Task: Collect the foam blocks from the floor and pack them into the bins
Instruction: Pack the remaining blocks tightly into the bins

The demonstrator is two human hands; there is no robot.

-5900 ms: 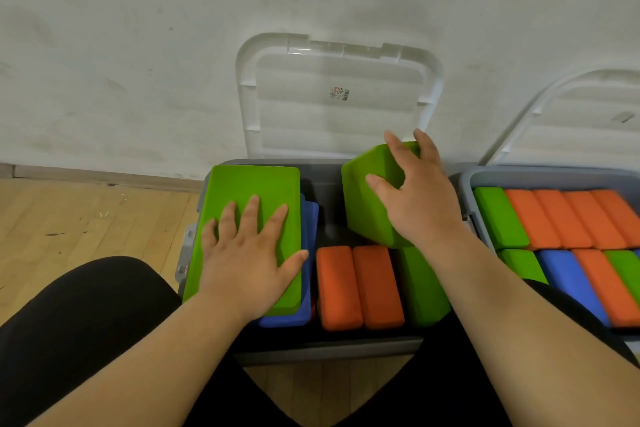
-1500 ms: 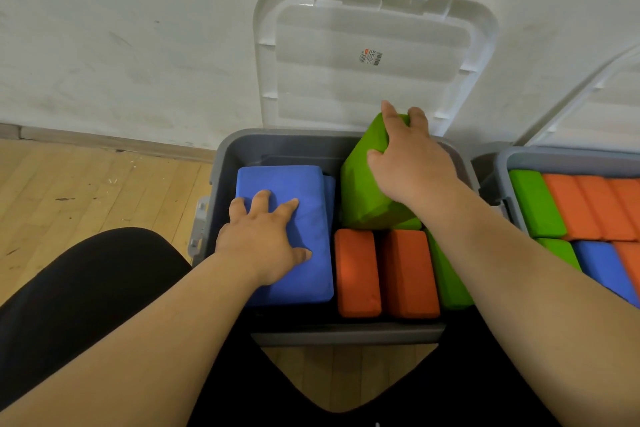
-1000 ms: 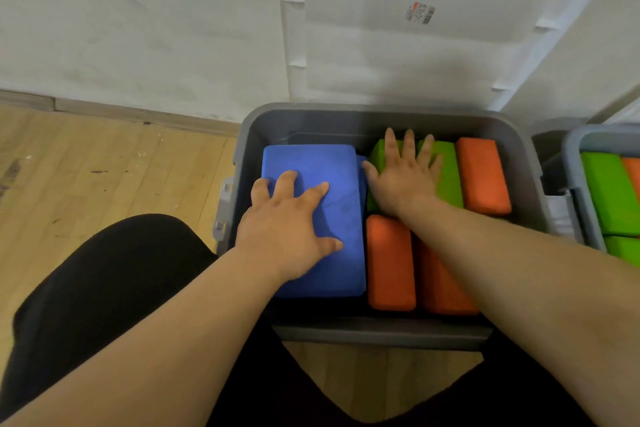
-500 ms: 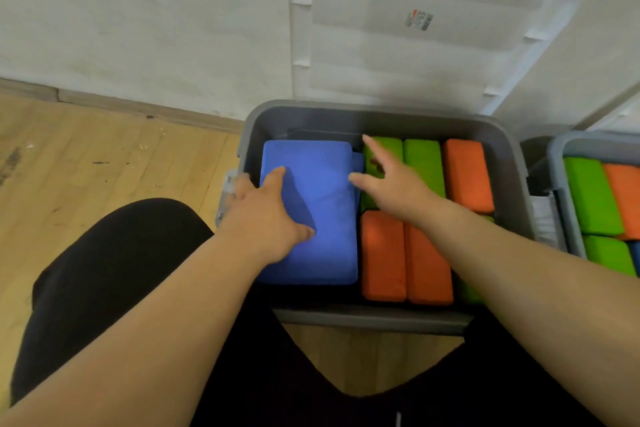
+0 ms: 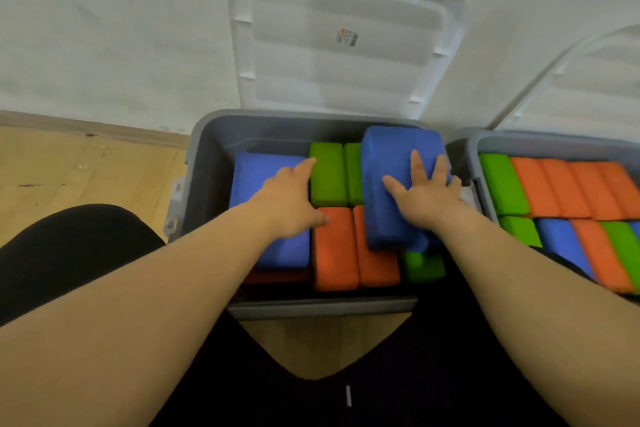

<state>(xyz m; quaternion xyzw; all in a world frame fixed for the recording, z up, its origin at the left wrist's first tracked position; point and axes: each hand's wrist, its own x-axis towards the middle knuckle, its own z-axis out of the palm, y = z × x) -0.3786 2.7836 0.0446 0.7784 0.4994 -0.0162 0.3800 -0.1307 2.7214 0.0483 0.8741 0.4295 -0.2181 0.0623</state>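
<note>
The left hand (image 5: pixel 289 199) reaches forward, palm down, fingers straight. The right hand (image 5: pixel 424 192) lies flat alongside, fingers spread apart.

Wall (image 5: pixel 104 28) ahead of me: off-white, matt, faintly mottled and scuffed, under soft, even light. A low baseboard (image 5: pixel 86 126) runs along its foot on my left. Floor (image 5: pixel 86 177): pale narrow wood strips with a dull sheen, a few small dark marks (image 5: pixel 29 185) and light scuffs near the wall. The same boards show directly below me.
</note>
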